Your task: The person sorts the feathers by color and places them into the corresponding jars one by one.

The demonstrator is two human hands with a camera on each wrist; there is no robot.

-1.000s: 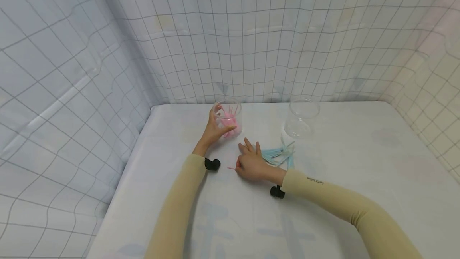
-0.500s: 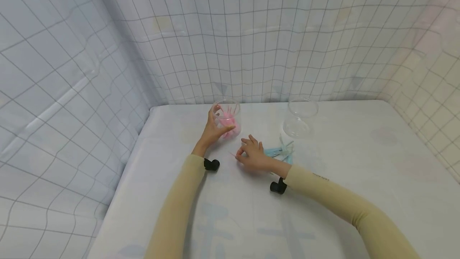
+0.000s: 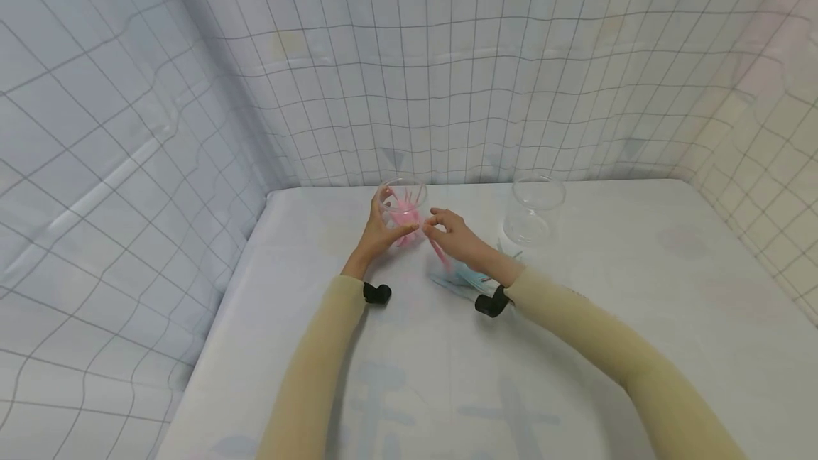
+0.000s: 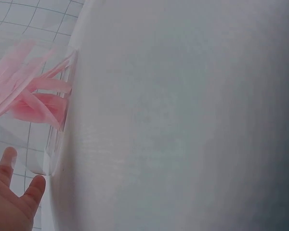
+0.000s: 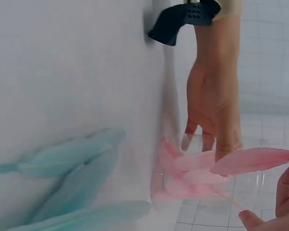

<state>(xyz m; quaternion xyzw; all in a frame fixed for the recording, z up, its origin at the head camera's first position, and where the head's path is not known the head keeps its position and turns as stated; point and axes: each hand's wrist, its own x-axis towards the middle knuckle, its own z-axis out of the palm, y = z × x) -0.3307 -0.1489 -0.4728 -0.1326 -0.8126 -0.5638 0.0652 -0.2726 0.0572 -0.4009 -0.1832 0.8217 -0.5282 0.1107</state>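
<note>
The left hand grips a clear jar with its thumb in front and fingers around the far side, pink feathers lying inside the jar within that grip. Just right of it, the right hand pinches a single pink feather by its end, the vane hanging slantwise below the fingertips; blue feathers lie on the table beneath that hand's wrist, and a second clear jar stands apart to its right.
</note>
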